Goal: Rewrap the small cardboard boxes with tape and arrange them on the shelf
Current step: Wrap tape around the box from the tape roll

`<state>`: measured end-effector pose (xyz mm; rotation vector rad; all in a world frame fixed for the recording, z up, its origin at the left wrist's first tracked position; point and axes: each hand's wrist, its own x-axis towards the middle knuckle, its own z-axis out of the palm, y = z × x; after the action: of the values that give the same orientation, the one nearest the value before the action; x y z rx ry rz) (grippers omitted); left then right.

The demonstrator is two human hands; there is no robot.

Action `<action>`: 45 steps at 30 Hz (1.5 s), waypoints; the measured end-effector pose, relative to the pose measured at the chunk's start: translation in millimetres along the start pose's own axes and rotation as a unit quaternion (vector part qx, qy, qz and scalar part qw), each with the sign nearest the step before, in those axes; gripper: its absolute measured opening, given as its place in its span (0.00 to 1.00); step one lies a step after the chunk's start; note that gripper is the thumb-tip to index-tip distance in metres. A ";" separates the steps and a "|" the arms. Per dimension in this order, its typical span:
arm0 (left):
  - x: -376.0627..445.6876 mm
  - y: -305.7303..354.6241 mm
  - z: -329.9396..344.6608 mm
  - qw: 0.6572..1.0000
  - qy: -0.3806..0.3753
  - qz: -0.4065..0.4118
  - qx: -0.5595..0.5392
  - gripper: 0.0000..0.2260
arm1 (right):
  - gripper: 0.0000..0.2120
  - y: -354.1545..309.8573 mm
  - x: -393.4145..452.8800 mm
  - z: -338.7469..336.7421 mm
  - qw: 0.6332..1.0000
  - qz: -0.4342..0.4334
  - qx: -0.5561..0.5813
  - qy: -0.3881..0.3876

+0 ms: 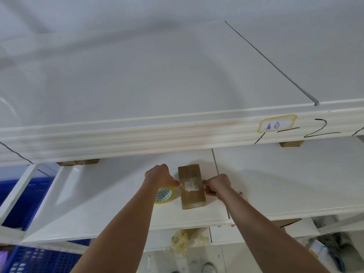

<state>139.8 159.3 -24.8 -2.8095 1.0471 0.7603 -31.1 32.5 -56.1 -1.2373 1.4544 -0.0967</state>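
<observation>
My forearms reach in; left hand (159,175) pins tape on the cardboard box (191,186), right hand (217,185) pinches the strip's end. Taping underway; next, smooth it down.

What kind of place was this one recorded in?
Probably a stockroom or small warehouse: white metal shelving with a handwritten label on its edge, small cardboard boxes stored on it, blue plastic crates alongside.
</observation>
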 end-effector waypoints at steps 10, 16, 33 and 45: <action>-0.9 -1.0 3.2 1.000 0.009 0.002 0.006 0.32 | 0.08 -1.5 -13.6 11.8 0.981 -0.112 -0.146 0.068; -0.3 -0.8 3.8 1.000 0.021 0.014 -0.004 0.31 | 0.16 -22.1 -29.4 32.5 0.953 -0.118 -0.281 -0.006; 3.7 -47.6 3.3 0.982 -0.104 0.062 -0.146 0.22 | 0.15 -27.7 -44.4 78.0 0.904 -0.108 -0.411 0.044; 4.6 -56.0 0.7 0.988 -0.055 0.051 -0.134 0.19 | 0.33 -29.0 -60.4 53.3 0.916 -0.160 -0.365 0.039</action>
<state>177.6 199.8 -34.4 -2.9034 1.1556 1.1335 13.5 92.2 -13.9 -2.1002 1.3833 0.2010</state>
